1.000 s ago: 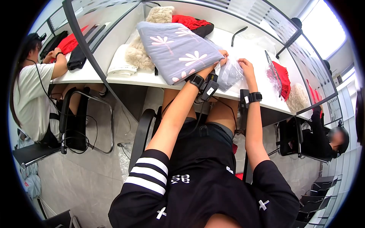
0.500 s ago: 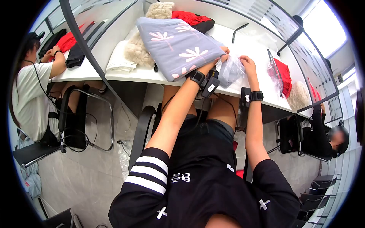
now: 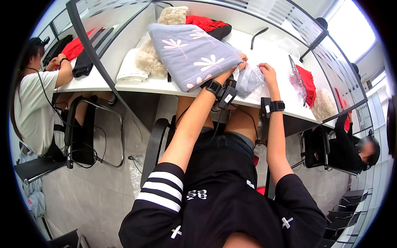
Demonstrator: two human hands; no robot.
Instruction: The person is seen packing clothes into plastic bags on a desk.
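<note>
A folded lavender-grey cloth (image 3: 186, 51) with white and pink flowers lies slanted across the front of the desk, over my left forearm. My left hand (image 3: 242, 62) is closed at its right corner, fingers partly hidden by the cloth and plastic. Beside it is a clear plastic bag (image 3: 251, 78), crumpled, with something greyish showing through its lower part. My right hand (image 3: 268, 73) pinches the bag's right edge between thumb and fingers. Both wrists wear black straps with small boxes.
Beige fluffy fabric (image 3: 151, 58), a folded white cloth (image 3: 131, 68) and a red fringed cloth (image 3: 204, 22) lie behind and left. Red fabric in plastic (image 3: 306, 84) and a beige furry piece (image 3: 323, 104) lie right. Partitions (image 3: 93, 51) divide the desks; people sit either side.
The cloth's upper edge has dropped slightly. Both hands keep close to the same places, and the bag's opening has shifted a little between them.
</note>
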